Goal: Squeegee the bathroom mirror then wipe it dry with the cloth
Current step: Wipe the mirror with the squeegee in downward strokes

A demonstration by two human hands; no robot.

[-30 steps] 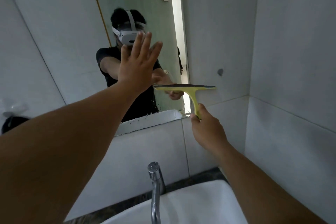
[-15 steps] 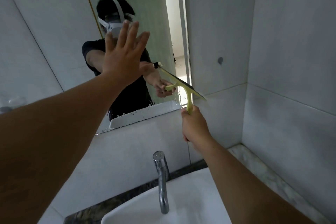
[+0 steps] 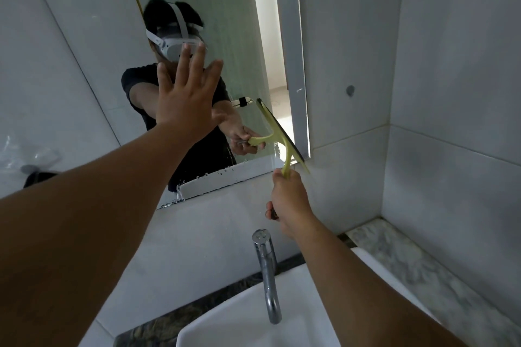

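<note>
The right hand (image 3: pixel 290 203), in the lower middle of the frame, has its fingers (image 3: pixel 271 210) wrapped closed around the handle of the yellow-green squeegee (image 3: pixel 277 135). The blade stands steeply tilted against the lower right corner of the mirror (image 3: pixel 242 22), its lower end just past the mirror's bottom edge near the white tiled wall (image 3: pixel 352 36). The left hand (image 3: pixel 186 104), in the centre of the frame, is spread flat with its fingers fully open and holds nothing; it looks to rest on or just off the glass, and I cannot tell which. No cloth is in sight.

Water beads sit along the bottom edge of the mirror, left of the blade. The squeegee stage looks well along, but that strip is still wet.

Risks from here: with the blade so tilted and half off the corner, only part of the rubber likely presses the glass, which would leave streaks. Running off the edge could knock the blade on the tile and shed water onto the counter (image 3: pixel 423 262) or the tap (image 3: pixel 266 267) below. The open palm, if touching, would smear the cleared glass. A wet handle could twist in the grip.
</note>
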